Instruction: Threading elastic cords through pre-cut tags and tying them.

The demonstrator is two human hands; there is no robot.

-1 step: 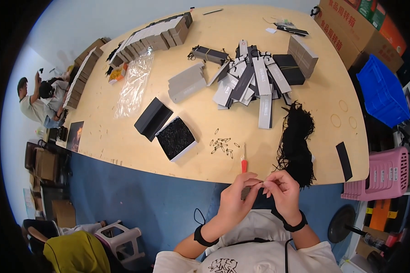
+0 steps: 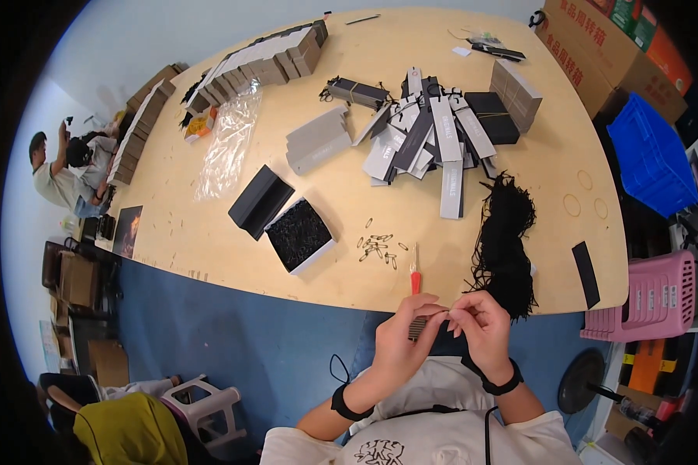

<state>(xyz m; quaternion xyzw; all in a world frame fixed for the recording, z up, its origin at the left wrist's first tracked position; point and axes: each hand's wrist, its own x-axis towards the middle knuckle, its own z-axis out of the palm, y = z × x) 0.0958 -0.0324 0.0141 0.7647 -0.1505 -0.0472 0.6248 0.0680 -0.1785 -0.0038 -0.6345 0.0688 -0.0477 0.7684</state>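
Fingertips of the left hand [image 2: 399, 339] and right hand [image 2: 482, 325] pinch a thin piece [image 2: 447, 311], too small to identify, by the near edge of the table [image 2: 442, 260], so a loosened grip could drop it floorward, with a striped piece [image 2: 416, 328] inside the left hand.

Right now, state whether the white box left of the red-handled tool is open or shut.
Open: black contents show inside the white box.

There are two hands [image 2: 399, 341] at work, one red-handled tool [image 2: 416, 282], three rubber bands [image 2: 564, 204], one blue crate [image 2: 650, 155], one pink basket [image 2: 658, 294].
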